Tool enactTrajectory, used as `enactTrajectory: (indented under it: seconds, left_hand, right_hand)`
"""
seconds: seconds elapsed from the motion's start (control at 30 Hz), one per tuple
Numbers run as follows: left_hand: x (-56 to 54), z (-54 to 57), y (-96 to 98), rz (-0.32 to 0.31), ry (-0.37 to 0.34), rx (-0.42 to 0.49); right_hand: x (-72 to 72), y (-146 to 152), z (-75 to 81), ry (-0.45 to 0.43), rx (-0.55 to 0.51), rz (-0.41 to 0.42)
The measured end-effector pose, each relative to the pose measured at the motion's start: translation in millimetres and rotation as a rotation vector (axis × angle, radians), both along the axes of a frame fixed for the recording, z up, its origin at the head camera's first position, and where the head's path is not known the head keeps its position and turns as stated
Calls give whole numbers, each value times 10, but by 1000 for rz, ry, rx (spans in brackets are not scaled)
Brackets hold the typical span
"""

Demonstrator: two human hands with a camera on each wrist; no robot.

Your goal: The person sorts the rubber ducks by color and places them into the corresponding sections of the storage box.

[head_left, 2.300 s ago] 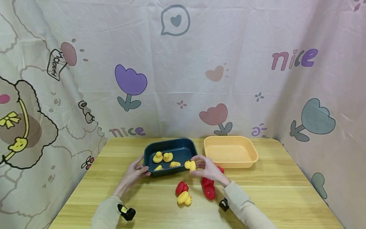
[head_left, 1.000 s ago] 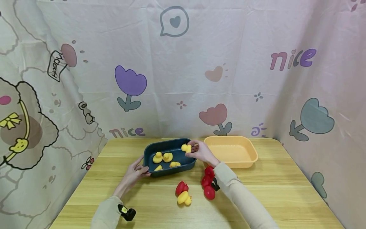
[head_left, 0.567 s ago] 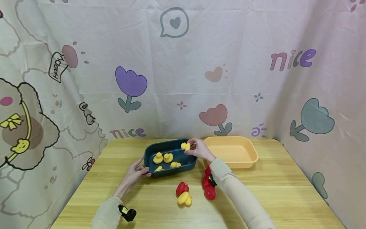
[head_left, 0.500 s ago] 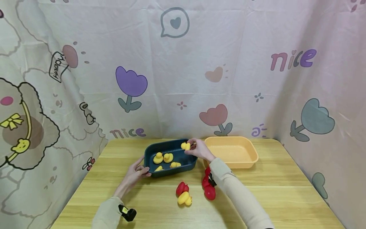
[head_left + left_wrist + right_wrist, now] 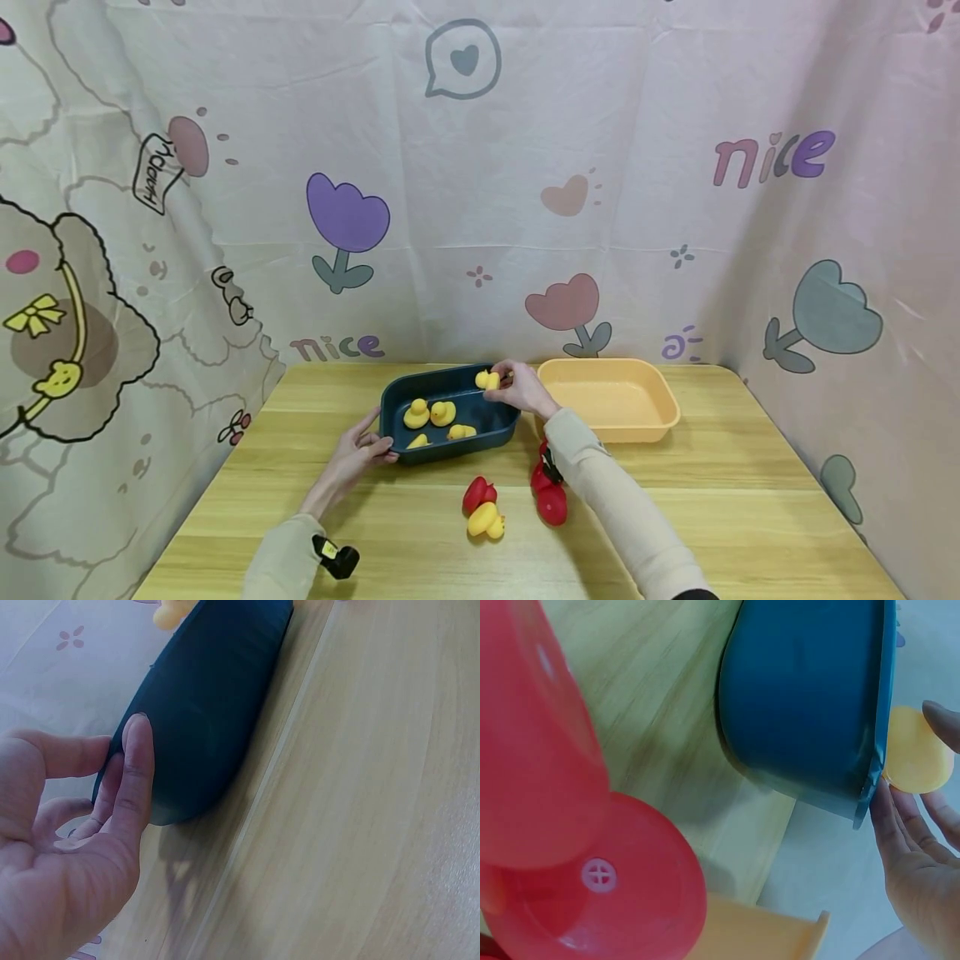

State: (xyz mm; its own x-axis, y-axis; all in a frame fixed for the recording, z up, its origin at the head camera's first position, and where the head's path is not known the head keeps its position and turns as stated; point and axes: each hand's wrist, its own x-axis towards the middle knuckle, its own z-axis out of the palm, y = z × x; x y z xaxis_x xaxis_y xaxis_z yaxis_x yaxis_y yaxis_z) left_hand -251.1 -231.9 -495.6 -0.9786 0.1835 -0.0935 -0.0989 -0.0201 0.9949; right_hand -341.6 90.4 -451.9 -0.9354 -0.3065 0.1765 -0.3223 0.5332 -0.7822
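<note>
My left hand [image 5: 352, 454] grips the near left corner of a dark blue plastic tub [image 5: 457, 448], its fingers and thumb on both sides of the rim, as the left wrist view shows on the tub wall [image 5: 202, 712]. A yellow rubber duck [image 5: 487, 381] is pinched in the fingers of my right hand [image 5: 527, 390], over the far right part of the tub. In the right wrist view this duck [image 5: 915, 757] appears right at the tub's rim. Several other yellow ducks, one of them a duck at the left [image 5: 416, 415], lie inside the tub.
A pale orange tub [image 5: 615, 434] stands to the right of the blue one. Red rubber ducks [image 5: 552, 505] lie in a row partly under the right forearm. Nearer the front, a red duck [image 5: 478, 495] touches a yellow duck [image 5: 484, 520]. A printed cloth [image 5: 465, 208] hangs behind.
My right hand has carried the yellow duck from the tub's near right corner back to its far right part, hardly moving lately. The left hand keeps its grip on the rim.
</note>
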Motion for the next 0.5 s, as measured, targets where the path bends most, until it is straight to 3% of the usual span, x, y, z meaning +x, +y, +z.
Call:
enactTrajectory:
  seconds: [0.23,0.5]
  left_hand:
    - [-6,-9,-1,0,2,4]
    - [-4,-8,-11,-4,3,6]
  right_hand:
    - [23,18,5,0,-48,8]
    - [189,104,9,62,-105,85]
